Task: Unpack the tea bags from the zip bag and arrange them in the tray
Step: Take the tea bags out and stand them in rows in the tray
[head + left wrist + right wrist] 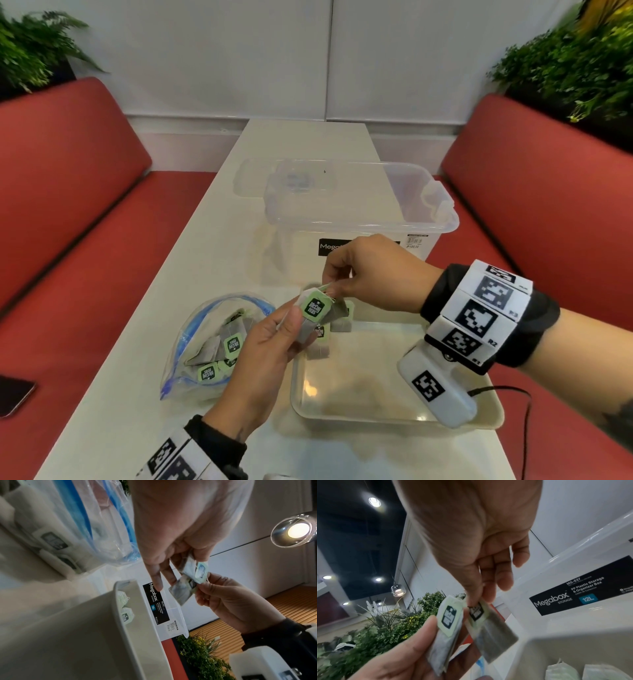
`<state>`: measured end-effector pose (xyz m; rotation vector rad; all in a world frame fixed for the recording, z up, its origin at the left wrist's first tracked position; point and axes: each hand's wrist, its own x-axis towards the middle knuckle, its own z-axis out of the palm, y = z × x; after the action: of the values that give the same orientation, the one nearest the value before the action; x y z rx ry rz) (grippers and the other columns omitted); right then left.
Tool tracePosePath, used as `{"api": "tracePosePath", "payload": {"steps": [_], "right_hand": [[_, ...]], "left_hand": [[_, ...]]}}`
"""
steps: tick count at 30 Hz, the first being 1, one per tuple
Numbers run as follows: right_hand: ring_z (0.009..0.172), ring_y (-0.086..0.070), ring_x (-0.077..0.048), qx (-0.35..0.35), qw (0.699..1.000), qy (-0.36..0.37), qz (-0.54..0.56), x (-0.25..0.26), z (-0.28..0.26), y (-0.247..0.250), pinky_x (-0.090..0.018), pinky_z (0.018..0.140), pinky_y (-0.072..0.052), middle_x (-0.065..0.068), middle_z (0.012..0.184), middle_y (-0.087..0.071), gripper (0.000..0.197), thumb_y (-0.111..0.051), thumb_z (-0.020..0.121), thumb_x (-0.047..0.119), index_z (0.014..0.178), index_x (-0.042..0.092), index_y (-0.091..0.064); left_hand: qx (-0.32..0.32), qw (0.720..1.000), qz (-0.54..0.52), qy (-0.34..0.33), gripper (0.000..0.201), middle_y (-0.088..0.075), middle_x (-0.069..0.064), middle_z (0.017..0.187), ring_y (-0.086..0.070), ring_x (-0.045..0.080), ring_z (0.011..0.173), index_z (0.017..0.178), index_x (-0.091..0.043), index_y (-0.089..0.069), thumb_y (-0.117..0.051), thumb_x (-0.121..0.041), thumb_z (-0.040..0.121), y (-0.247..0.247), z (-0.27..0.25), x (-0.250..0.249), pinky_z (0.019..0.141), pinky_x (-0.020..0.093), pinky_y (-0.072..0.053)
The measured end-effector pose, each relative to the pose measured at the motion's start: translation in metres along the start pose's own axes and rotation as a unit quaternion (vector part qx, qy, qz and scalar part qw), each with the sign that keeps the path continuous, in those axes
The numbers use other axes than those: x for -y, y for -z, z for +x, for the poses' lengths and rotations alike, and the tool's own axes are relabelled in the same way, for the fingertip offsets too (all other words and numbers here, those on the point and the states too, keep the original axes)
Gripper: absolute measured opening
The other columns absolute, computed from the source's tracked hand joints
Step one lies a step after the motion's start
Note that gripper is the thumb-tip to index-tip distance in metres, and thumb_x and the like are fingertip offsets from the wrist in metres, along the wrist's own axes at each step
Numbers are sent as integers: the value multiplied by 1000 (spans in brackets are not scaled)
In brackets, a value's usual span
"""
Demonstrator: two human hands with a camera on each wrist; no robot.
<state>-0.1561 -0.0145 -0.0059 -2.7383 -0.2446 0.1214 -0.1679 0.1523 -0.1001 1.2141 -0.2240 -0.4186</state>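
Green-tagged tea bags (313, 317) (two) | pinched between both hands | above tray (394, 416)

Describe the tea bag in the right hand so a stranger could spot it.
Start at the clear plastic storage box on the white table. In front of it, two hands meet above the beige tray. The right hand pinches the grey tea bag by its green tag; it dangles.

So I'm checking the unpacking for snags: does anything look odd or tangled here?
Yes. The left hand holds one tea bag while the right hand pinches a second tea bag right beside it; their strings look caught together. The tray and zip bag look normal.
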Motion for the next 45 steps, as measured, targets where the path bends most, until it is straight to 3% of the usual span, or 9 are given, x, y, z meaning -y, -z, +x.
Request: {"api": "tracePosePath", "payload": {"steps": [6, 9, 13, 18, 22, 26, 32, 39, 45], "right_hand": [[67, -55, -5, 3, 1000, -3, 14, 1, 1, -3, -18, 61, -42, 10, 76, -65, 5, -67, 82, 24, 84, 28, -67], [63, -52, -3, 17, 1000, -2, 7, 1, 2, -5, -20, 61, -41, 11, 72, -61, 13, -68, 80, 21, 90, 29, -67], [72, -57, -8, 29, 1000, -8, 4, -5, 7, -8, -25, 68, -45, 10, 74, -64, 4, -68, 81, 25, 82, 29, -67], [76, -54, -12, 21, 994, -56, -92, -29, 14, -22, -24, 66, -39, 13, 68, -54, 5, -66, 82, 25, 85, 25, -70], [80, -55, -15, 37, 983, -86, -157, -46, 21, -40, -24, 66, -38, 7, 87, -67, 8, -64, 82, 22, 87, 26, -69], [90, -60, -21, 68, 972, -103, -199, -56, 32, -59, -24, 67, -36, 2, 98, -67, 16, -59, 85, 17, 95, 26, -68], [92, -61, -26, 104, 959, -121, -236, -60, 43, -76, -30, 76, -46, -7, 101, -66, 22, -52, 91, 25, 105, 18, -67], [73, -51, -24, 104, 948, -128, -271, -61, 48, -85, -28, 66, -41, -6, 94, -66, 22, -49, 92, 23, 103, 15, -67], [76, -56, -25, 90, 942, -122, -298, -65, 47, -89, -28, 64, -38, -6, 94, -66, 22, -47, 92, 20, 101, 16, -66]], "left_hand": [[-7, 1000, -7, 9, 36, -72, 3, 104, -65, 13, 100, 103, -13, -68, -47, -33, 81, 0, -1, 1, 88, 26, -53], [-4, 1000, 2, 15, 38, -72, 2, 106, -64, 14, 102, 106, -13, -67, -47, -34, 81, 2, 0, 1, 90, 28, -52], [-16, 1000, 9, 7, 39, -71, -3, 107, -66, 12, 99, 112, -16, -64, -47, -34, 81, 7, -2, 2, 89, 28, -53], [-65, 998, -1, 6, 30, -73, -5, 91, -65, 7, 80, 99, -19, -68, -51, -33, 78, 19, -8, 10, 66, 21, -55], [-89, 996, -2, 11, 28, -71, -3, 84, -63, 8, 71, 99, -20, -67, -54, -30, 76, 26, -10, 15, 57, 20, -53], [-94, 996, -2, 12, 29, -72, -3, 80, -68, 11, 68, 101, -16, -64, -56, -25, 74, 30, -10, 17, 52, 20, -53], [-87, 996, -1, 24, 28, -72, -2, 77, -68, 12, 65, 98, -13, -62, -56, -23, 73, 33, -11, 18, 50, 20, -53], [-85, 996, -3, 29, 29, -72, -1, 76, -69, 12, 66, 97, -12, -62, -57, -24, 71, 34, -10, 17, 50, 21, -53], [-89, 996, 2, 27, 27, -72, 0, 80, -70, 15, 70, 97, -11, -62, -58, -24, 73, 33, -10, 17, 52, 22, -54]]}}
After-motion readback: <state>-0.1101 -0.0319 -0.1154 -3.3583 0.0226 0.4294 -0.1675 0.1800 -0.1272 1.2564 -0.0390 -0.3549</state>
